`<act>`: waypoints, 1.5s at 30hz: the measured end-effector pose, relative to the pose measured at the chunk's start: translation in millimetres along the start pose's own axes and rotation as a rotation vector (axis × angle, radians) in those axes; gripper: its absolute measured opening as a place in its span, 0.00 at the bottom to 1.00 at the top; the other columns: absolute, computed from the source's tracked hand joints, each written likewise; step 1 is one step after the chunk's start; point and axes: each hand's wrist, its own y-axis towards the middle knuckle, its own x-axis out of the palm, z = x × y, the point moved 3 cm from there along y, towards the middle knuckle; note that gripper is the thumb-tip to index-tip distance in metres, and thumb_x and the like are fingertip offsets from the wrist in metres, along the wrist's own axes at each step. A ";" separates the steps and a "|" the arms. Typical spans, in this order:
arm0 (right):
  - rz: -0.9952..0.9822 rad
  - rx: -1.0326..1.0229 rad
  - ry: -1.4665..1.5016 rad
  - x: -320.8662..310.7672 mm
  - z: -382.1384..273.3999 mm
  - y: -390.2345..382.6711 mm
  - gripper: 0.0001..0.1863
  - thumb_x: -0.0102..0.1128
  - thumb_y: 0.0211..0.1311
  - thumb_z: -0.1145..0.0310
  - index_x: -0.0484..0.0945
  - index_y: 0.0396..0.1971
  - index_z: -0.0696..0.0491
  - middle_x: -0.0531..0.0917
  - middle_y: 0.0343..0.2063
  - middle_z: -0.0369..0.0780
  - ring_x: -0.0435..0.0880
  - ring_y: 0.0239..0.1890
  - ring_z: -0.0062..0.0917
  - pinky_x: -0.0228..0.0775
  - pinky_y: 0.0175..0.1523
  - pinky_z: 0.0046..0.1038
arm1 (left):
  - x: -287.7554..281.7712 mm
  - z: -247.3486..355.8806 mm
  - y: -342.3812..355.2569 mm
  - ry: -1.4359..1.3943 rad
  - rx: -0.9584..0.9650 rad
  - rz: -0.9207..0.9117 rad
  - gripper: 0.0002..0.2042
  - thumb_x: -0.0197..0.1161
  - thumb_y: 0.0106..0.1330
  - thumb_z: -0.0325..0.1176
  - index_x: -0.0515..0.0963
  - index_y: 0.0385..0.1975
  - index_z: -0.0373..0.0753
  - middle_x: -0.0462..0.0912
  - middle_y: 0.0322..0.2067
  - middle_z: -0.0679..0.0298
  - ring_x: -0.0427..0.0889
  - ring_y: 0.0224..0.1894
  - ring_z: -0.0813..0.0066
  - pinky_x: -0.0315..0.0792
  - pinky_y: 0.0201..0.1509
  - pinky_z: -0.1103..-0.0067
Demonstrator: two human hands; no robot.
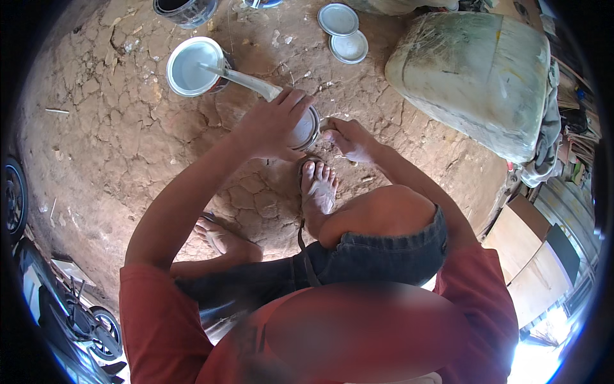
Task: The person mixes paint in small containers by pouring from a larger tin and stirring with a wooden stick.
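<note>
My left hand (275,128) is closed over the top of a small round can (305,128) with a grey top, its fingers curled across the upper side. Beside that can, my right hand (345,137) has its fingers bent at the right rim, on something too small to make out. An open pail (183,61) with pale contents stands further away, up and left. A long pale stick (243,80) reaches from inside this pail toward my left hand; whether my fingers touch it is unclear.
Two round lids (339,19) lie on cracked dirt ground (115,141), near other cans (182,13). A large cloudy plastic container (467,77) is at right, boards (531,262) lower right, a motorbike (89,326) lower left. My feet (318,189) are close to the small can.
</note>
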 end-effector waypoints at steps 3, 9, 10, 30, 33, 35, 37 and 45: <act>0.033 0.001 0.041 -2.9 -7.4 -3.6 0.22 0.48 0.75 0.50 0.78 0.45 0.56 0.83 0.33 0.54 0.83 0.40 0.52 0.72 0.45 0.45 | -1.1 -1.5 -2.0 0.027 0.012 0.020 0.53 0.77 0.43 0.57 0.60 0.68 0.33 0.65 0.64 0.49 0.65 0.67 0.47 0.69 0.67 0.59; 0.024 0.276 -0.102 -7.0 -36.8 -11.9 0.25 0.46 0.75 0.52 0.77 0.36 0.63 0.83 0.36 0.60 0.81 0.43 0.57 0.70 0.49 0.52 | -0.9 -1.0 2.0 0.057 0.054 0.021 0.54 0.77 0.43 0.57 0.61 0.68 0.34 0.66 0.64 0.49 0.65 0.68 0.48 0.69 0.67 0.60; 0.048 0.283 -0.114 -7.4 -45.4 -15.2 0.25 0.46 0.75 0.53 0.77 0.37 0.62 0.83 0.35 0.59 0.81 0.43 0.57 0.70 0.49 0.52 | 1.8 0.4 -0.5 0.078 0.061 0.042 0.53 0.77 0.43 0.57 0.61 0.68 0.34 0.67 0.63 0.50 0.66 0.67 0.49 0.72 0.63 0.60; 0.172 0.289 0.435 10.4 -8.4 -42.7 0.15 0.47 0.74 0.65 0.75 0.49 0.60 0.83 0.32 0.47 0.85 0.30 0.31 0.75 0.36 0.36 | -0.6 1.8 -7.2 0.102 0.027 0.060 0.58 0.76 0.44 0.62 0.55 0.73 0.36 0.60 0.69 0.50 0.59 0.72 0.52 0.59 0.71 0.52; 0.159 0.311 0.263 1.5 -31.1 -42.7 0.13 0.47 0.70 0.66 0.76 0.44 0.58 0.83 0.31 0.52 0.86 0.34 0.42 0.74 0.40 0.41 | 7.7 19.0 -14.5 0.167 -0.172 0.250 0.57 0.73 0.48 0.63 0.53 0.73 0.35 0.58 0.71 0.50 0.58 0.72 0.50 0.58 0.71 0.52; 0.121 0.322 0.213 -4.4 -43.8 -40.2 0.13 0.47 0.70 0.66 0.77 0.42 0.58 0.83 0.32 0.54 0.85 0.36 0.46 0.74 0.42 0.43 | 12.5 28.8 -14.0 0.147 -0.277 0.277 0.56 0.71 0.51 0.63 0.53 0.73 0.34 0.57 0.71 0.49 0.58 0.73 0.49 0.58 0.71 0.52; 0.082 0.345 0.146 -10.0 -56.0 -39.0 0.14 0.47 0.70 0.65 0.77 0.42 0.59 0.83 0.32 0.55 0.85 0.37 0.49 0.73 0.44 0.45 | 16.5 29.7 -14.1 0.127 -0.327 0.307 0.55 0.71 0.52 0.62 0.53 0.73 0.34 0.57 0.71 0.49 0.58 0.72 0.48 0.59 0.71 0.53; 0.055 0.323 0.036 -11.7 -55.7 -35.2 0.16 0.47 0.71 0.63 0.77 0.41 0.61 0.82 0.37 0.59 0.81 0.45 0.55 0.71 0.51 0.49 | 20.5 24.9 -11.5 0.097 -0.307 0.311 0.51 0.72 0.51 0.56 0.57 0.71 0.33 0.63 0.65 0.49 0.63 0.66 0.48 0.67 0.67 0.60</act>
